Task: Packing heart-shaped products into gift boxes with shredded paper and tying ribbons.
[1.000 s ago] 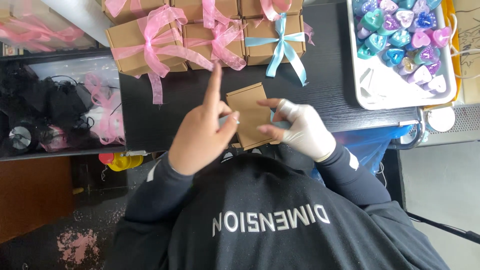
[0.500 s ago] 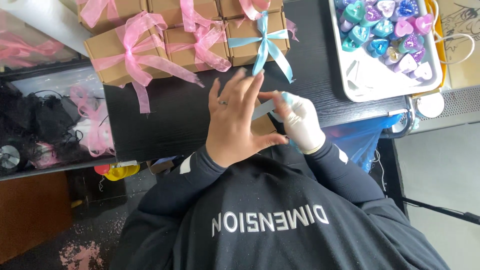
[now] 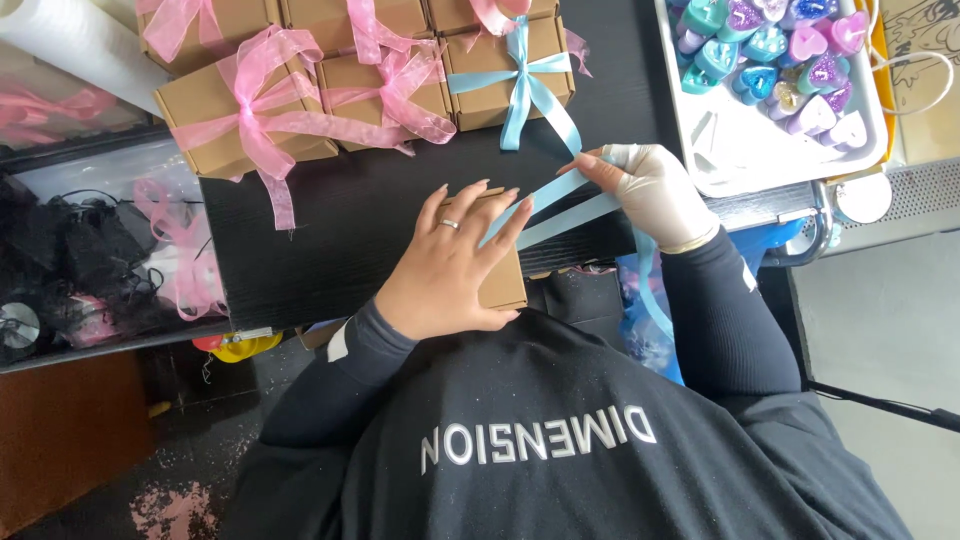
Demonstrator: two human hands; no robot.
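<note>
Hands both engaged at near edge of black table [image 3: 330, 250]. Left hand [image 3: 450, 265] lies flat on top of small brown cardboard box [image 3: 502, 285], fingers spread and extended, palm pressing down; not a closed grip. Ring on one finger. Box sits at table's near edge, right in front of the person, mostly hidden under the hand.

Right hand [image 3: 650, 190], in pale glove, is to the right of box, thumb and fingers pinched shut on light blue ribbon [image 3: 560, 205]. Ribbon runs in two strands from that pinch diagonally down to the left-hand fingertips at box top; a loose tail drops off table edge past the right wrist.

Behind, at far side of table: row of finished brown boxes, several w/ pink bows [image 3: 250, 110], one w/ blue bow [image 3: 520, 75]. White tray [image 3: 760, 160] at right, well apart from the box, holds heart-shaped items in teal, purple, pink [image 3: 780, 50]. White roll [image 3: 70, 45] at top left. Bin of dark and pink material [image 3: 90, 250] left of table.
</note>
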